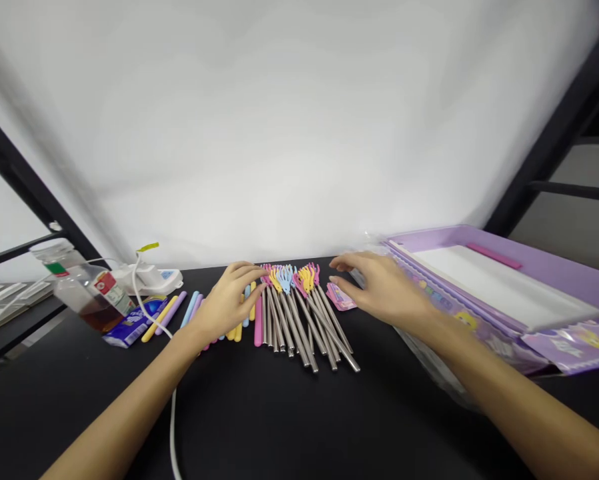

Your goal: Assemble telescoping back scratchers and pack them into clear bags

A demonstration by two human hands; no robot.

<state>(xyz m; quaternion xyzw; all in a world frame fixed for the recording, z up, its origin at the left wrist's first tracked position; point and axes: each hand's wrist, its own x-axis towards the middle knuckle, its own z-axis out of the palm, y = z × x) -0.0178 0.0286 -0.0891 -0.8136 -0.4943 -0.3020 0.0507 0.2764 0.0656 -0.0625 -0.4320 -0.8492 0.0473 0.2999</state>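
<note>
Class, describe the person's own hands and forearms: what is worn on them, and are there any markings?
The left hand and right hand are ungloved, with slender fingers. Both forearms show no sleeves, watch or bracelet. No markings stand out.

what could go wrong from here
The silver metal rods with pink, yellow and blue claw-shaped heads overlap, so lifting one may drag others. The thin white cable passes behind the left forearm and could snag; a tug might disturb the clear plastic bottle of brown liquid near it.
</note>
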